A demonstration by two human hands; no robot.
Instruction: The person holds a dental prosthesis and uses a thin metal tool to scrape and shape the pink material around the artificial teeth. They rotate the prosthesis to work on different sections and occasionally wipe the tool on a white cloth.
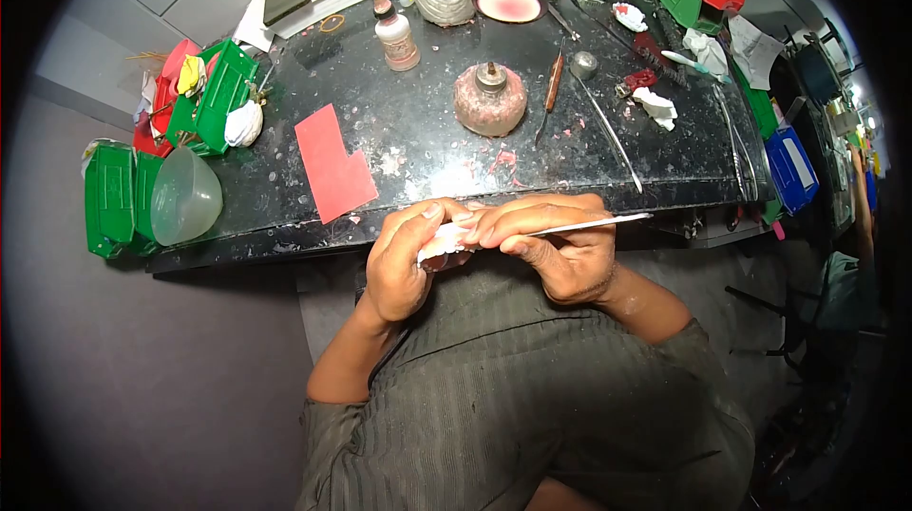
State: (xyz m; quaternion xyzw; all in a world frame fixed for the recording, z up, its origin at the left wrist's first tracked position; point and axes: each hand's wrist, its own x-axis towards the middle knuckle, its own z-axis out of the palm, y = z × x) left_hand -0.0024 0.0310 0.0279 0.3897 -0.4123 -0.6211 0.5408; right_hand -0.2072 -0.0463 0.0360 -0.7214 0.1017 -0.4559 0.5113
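Observation:
In front of the bench edge, my left hand (401, 259) is closed around a small dental cast (445, 243), white with pink and yellowish patches. Much of the cast is hidden by my fingers. My right hand (560, 245) grips a slim, pale metal carving tool (608, 223) whose handle points to the right. Its working end meets the cast behind my fingertips, so the exact contact is hidden. Just beyond my left hand lies a pink wax sheet (334, 164) with a corner cut out.
A glass spirit lamp (490, 98) stands mid-bench, near a dropper bottle (397, 41) and a wooden-handled wax knife (553, 84). A long metal tool (613, 136) lies to the right. Green bins (214, 98) and a translucent bowl (187, 196) sit left; a blue bin (791, 169) hangs right.

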